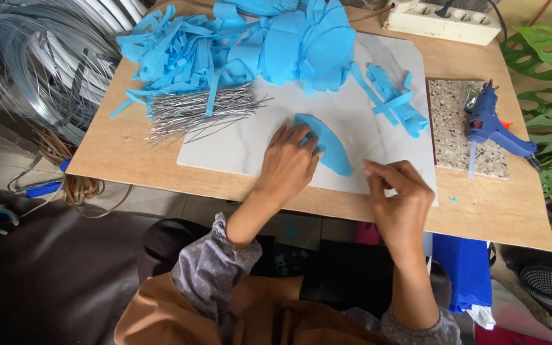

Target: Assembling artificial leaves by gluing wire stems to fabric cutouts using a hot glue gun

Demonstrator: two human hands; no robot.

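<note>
While the left hand (pixel 289 163) lies flat with its fingers spread on one end of a blue leaf-shaped foam piece (pixel 328 145), the right hand (pixel 398 195) sits just beside the piece's other end, its fingertips pinched together; whether they grip anything is too small to tell. The piece rests on a white marble-patterned board (pixel 244 144) on the wooden tabletop (pixel 116 147). Behind it lie a bundle of cut silver wires (pixel 193 112), a heap of blue foam strips (pixel 174 54), and loose strips (pixel 394 102). A blue glue gun (pixel 490 124) stands on a speckled slab (pixel 458 140) to the right.
</note>
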